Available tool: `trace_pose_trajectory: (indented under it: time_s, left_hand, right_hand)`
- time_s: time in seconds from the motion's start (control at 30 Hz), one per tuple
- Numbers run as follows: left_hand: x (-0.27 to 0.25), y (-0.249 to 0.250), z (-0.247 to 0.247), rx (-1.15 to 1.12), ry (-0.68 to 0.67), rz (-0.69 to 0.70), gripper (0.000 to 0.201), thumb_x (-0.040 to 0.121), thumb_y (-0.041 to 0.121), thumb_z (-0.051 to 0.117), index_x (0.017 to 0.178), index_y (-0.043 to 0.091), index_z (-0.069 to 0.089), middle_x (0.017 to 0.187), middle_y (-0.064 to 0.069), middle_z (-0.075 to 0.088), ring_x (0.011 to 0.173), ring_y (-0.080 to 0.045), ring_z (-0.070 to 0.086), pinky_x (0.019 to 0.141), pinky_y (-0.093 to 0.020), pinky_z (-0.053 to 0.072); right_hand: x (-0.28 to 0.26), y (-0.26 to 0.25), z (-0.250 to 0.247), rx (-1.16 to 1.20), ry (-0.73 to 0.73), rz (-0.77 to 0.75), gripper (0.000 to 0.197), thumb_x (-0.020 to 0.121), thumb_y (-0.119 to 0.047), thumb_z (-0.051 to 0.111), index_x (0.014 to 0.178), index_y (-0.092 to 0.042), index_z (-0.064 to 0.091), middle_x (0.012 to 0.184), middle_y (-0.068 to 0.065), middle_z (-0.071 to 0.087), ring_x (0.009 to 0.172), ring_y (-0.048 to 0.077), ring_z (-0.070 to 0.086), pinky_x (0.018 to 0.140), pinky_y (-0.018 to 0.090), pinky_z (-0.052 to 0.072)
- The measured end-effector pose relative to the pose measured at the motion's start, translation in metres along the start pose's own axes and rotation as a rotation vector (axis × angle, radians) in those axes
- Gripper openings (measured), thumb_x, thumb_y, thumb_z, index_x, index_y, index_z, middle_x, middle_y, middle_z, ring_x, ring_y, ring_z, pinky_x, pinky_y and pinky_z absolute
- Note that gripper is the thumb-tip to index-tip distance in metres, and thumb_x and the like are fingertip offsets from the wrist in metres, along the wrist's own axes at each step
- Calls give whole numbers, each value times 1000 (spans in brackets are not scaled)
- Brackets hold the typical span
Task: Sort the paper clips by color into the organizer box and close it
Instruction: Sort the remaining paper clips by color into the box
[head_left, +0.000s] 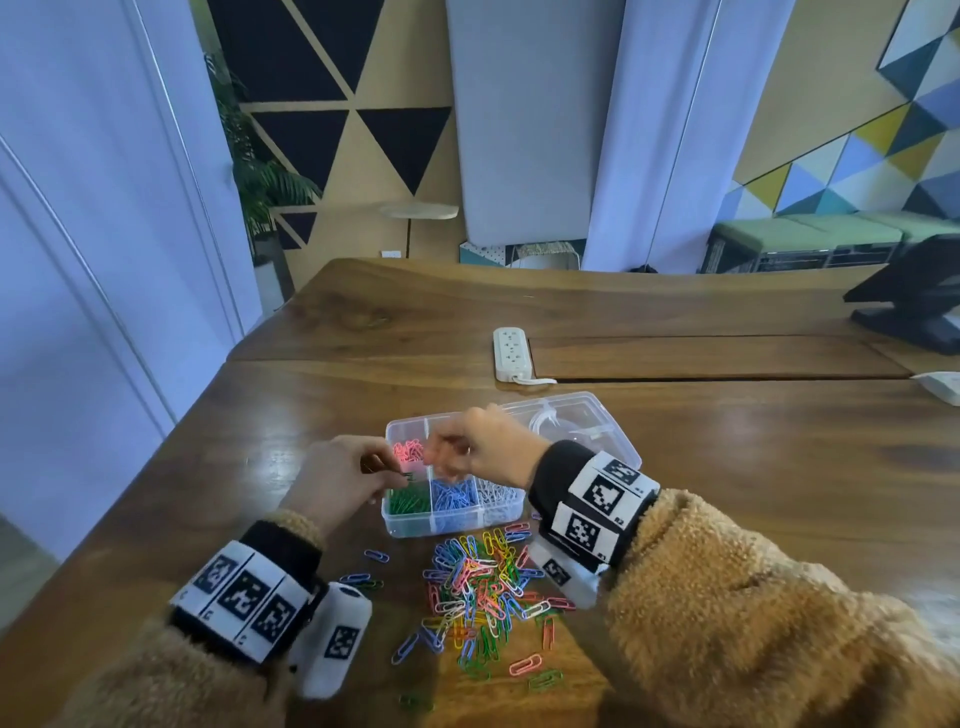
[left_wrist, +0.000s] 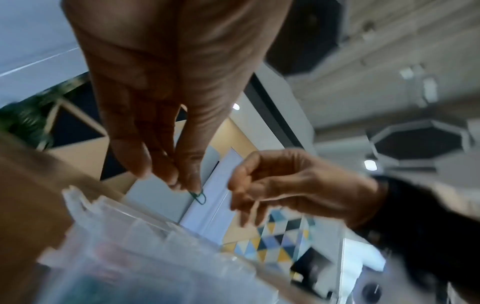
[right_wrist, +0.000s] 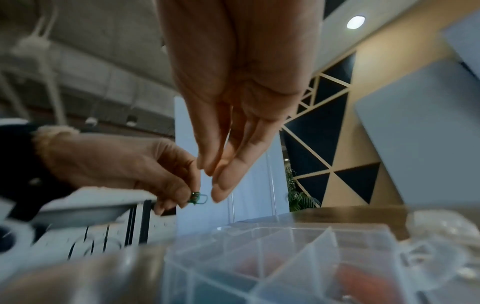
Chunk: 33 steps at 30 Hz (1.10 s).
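Organizer box (head_left: 410, 525) sits open on the wooden table (head_left: 727, 467), its clear lid (head_left: 597, 415) folded back on the far side.

Progress, judged from how things lie: 4 compartments already hold sorted clips. Pink (head_left: 409, 451) in the far-left cell, green (head_left: 409, 500) near-left, blue (head_left: 455, 494) near-middle, white (head_left: 496, 492) near-right. Remaining: a large mixed pile of paper clips (head_left: 480, 587) lies on the table just in front of the box, with a few strays scattered around it. Yellow and orange clips show in the pile; I cannot see any cell holding them. Box not yet closed. Estimate well under halfway.

Left hand (head_left: 337, 475): fingertips drawn together, pinching a green clip (left_wrist: 198, 197) between thumb and fingers, held over the left edge of the box above the green cell. The right wrist view hints at more than 1 clip in the pinch; too blurred to confirm.

Right hand (head_left: 480, 444): hovers over the middle of the box, fingers pointing down and loosely bunched, thumb and fingers slightly apart. Nothing visible in it.
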<state>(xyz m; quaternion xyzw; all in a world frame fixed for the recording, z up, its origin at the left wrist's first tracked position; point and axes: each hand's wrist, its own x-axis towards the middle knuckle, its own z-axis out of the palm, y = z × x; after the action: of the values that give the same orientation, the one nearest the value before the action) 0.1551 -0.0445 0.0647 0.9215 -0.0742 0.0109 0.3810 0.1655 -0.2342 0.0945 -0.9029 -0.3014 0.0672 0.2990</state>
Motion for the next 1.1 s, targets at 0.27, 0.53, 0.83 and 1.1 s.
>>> trace_pose_trajectory:
  time_s: [0.27,0.53,0.83,1.1]
  left_hand:
    - [16,2,12,423,-94,86,30,75,27,77,62,30,50,61,17,50,57,6,45,53,-10,40]
    - [11,-10,10,285,-59,80,13,71,18,81,74,20,69,67,10,67,57,1,57,57,-12,45]
    - [-9,-5,-2,-492,-258,-142,13,79,7,68,92,10,71,92,-13,68,63,-7,60,58,-21,54]
    - [-32,-9,16,-794,-291,-277,19,91,6,52,105,4,66,92,-3,74,77,-9,69,61,-19,56]
  right_hand:
    - [-21,5,29,-454,-474,-55,38,83,-8,63,120,-5,54,119,14,56,111,26,52,93,36,43]
    - [-16,0,55,-660,-580,-120,74,73,-29,75,136,-17,38,130,8,44,114,26,48,76,35,48]
    - [-15,8,59,-478,-504,-120,27,80,-16,68,105,-7,61,108,11,58,90,16,48,76,28,36]
    - [-25,20,40,-234,-263,-64,18,78,-13,71,93,-2,69,95,12,67,86,21,62,72,22,41]
